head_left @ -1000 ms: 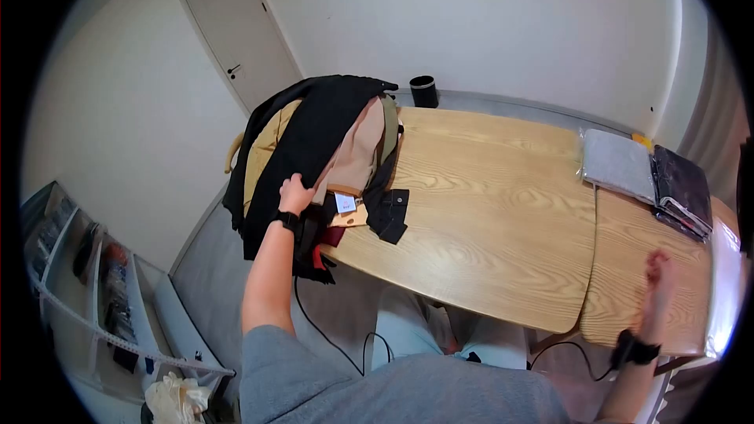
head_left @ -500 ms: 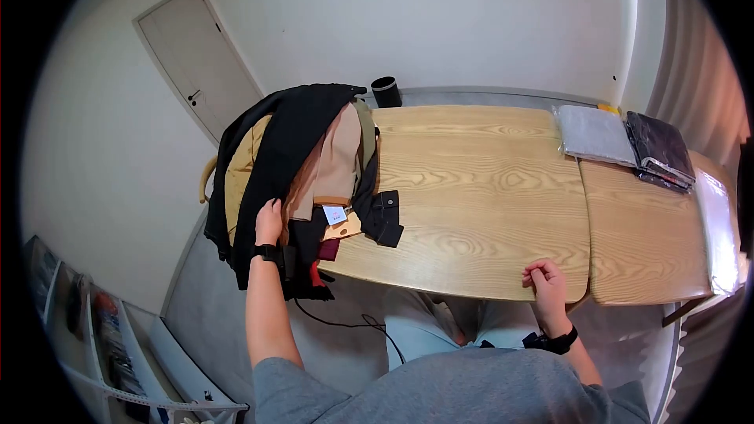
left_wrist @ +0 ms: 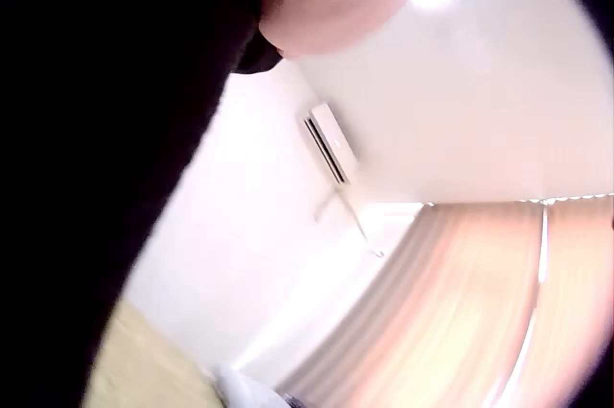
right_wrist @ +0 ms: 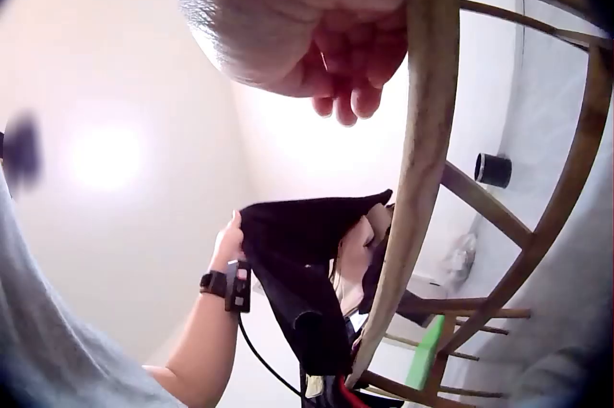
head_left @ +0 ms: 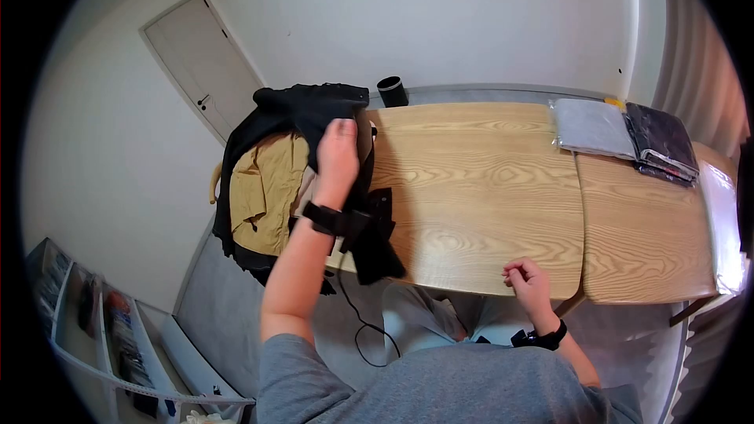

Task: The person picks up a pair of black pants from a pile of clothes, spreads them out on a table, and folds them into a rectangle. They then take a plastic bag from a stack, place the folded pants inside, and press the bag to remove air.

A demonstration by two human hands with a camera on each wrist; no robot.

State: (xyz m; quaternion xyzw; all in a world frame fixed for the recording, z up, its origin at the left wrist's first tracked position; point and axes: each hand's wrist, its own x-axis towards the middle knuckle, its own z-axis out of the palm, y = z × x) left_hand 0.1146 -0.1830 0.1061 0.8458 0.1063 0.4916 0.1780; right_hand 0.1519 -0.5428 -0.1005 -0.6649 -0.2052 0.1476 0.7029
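Wooden worktop (head_left: 471,188) before us, plastic-wrapped packs (head_left: 593,127) at far right, any lettering too small to read. Our left hand (head_left: 338,159) grips the black garment (head_left: 310,106) at the left end; our right hand's (head_left: 530,283) fingers curl loosely, holding nothing.

The person wears a grey short-sleeved top (head_left: 440,381), pale trousers (head_left: 408,314), and a black strapped device (head_left: 326,218) on each wrist.
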